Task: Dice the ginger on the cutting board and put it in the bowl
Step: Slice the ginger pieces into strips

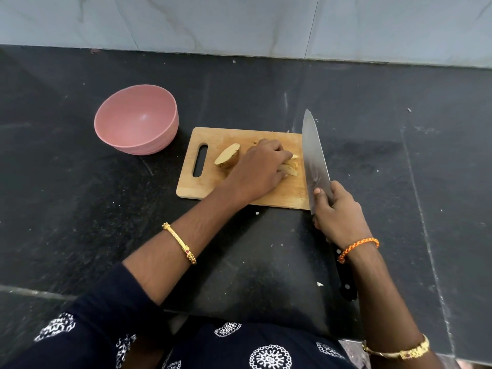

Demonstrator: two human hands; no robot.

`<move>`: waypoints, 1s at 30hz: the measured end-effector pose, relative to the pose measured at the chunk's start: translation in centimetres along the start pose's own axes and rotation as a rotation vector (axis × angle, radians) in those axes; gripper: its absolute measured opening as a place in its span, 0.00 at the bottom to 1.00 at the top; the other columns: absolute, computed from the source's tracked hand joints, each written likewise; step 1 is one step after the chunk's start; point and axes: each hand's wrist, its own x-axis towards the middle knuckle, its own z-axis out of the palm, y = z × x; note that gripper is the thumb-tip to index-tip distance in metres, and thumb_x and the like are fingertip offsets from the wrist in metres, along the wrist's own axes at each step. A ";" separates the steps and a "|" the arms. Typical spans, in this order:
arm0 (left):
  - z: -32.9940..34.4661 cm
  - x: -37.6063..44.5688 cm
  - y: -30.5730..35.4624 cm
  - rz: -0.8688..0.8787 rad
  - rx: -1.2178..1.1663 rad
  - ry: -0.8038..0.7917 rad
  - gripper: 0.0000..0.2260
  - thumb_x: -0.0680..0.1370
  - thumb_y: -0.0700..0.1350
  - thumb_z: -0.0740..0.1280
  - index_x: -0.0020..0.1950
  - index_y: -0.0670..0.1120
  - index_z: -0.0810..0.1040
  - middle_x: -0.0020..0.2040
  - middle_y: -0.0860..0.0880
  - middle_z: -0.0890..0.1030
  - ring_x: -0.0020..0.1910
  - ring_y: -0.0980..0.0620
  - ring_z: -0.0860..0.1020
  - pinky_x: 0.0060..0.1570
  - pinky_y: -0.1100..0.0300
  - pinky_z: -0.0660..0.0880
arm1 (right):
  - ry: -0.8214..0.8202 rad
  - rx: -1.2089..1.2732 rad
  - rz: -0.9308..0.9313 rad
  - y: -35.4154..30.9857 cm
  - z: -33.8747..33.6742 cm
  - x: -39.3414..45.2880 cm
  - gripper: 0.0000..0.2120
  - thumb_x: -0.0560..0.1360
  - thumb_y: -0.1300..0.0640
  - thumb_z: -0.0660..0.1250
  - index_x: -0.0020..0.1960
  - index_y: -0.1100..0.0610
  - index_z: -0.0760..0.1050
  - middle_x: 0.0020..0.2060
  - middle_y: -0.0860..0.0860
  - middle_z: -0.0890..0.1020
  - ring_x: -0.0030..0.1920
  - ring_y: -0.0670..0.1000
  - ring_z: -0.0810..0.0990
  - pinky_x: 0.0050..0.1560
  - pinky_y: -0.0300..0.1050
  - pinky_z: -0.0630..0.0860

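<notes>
A small wooden cutting board [207, 187] lies on the black counter. On it rests a half piece of ginger [227, 158], cut face up. My left hand [259, 169] presses down on several ginger slices [290, 166] near the board's right side. My right hand [338, 214] grips a large chef's knife [314, 155] where blade meets handle; the blade stands upright along the board's right edge, tip pointing away. A pink bowl [135, 119] with nothing visible inside stands left of the board.
The black stone counter [80, 195] ends at a grey tiled wall [239, 22] behind. A few pale scraps [319, 284] lie on the counter near its front edge.
</notes>
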 end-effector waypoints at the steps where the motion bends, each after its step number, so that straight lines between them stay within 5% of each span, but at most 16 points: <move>1: 0.0 0.0 0.1 0.009 0.001 -0.004 0.17 0.77 0.45 0.65 0.65 0.46 0.74 0.58 0.48 0.76 0.60 0.50 0.71 0.60 0.55 0.70 | 0.000 0.006 -0.001 -0.1 0.0 -0.1 0.15 0.79 0.51 0.56 0.35 0.50 0.60 0.33 0.54 0.77 0.42 0.60 0.79 0.42 0.54 0.78; 9: 0.9 -1.1 0.1 0.034 0.041 0.040 0.19 0.78 0.47 0.64 0.68 0.46 0.71 0.61 0.49 0.76 0.62 0.51 0.70 0.60 0.59 0.66 | 0.016 0.000 -0.013 0.3 0.0 -0.5 0.14 0.79 0.51 0.57 0.35 0.50 0.60 0.34 0.53 0.77 0.44 0.61 0.79 0.42 0.49 0.76; 16: 1.0 -0.7 0.0 -0.012 -0.076 0.065 0.12 0.78 0.41 0.64 0.61 0.44 0.78 0.54 0.48 0.77 0.56 0.51 0.72 0.55 0.57 0.72 | 0.016 -0.075 -0.037 0.4 0.9 -1.9 0.13 0.81 0.51 0.52 0.41 0.57 0.63 0.31 0.54 0.74 0.34 0.55 0.72 0.35 0.46 0.67; 21: 1.1 -0.4 0.4 -0.016 -0.051 0.104 0.13 0.78 0.41 0.63 0.62 0.43 0.77 0.56 0.47 0.76 0.57 0.52 0.72 0.52 0.65 0.68 | 0.015 -0.089 -0.038 0.0 0.9 -1.6 0.13 0.81 0.52 0.52 0.45 0.59 0.66 0.33 0.54 0.74 0.35 0.52 0.72 0.36 0.46 0.66; 30: 0.2 1.1 0.0 -0.036 0.119 -0.138 0.20 0.80 0.46 0.60 0.72 0.46 0.65 0.67 0.47 0.68 0.67 0.49 0.63 0.66 0.52 0.64 | 0.042 -0.039 -0.002 0.1 0.2 -0.7 0.14 0.80 0.51 0.53 0.38 0.55 0.62 0.35 0.58 0.78 0.40 0.62 0.79 0.42 0.53 0.76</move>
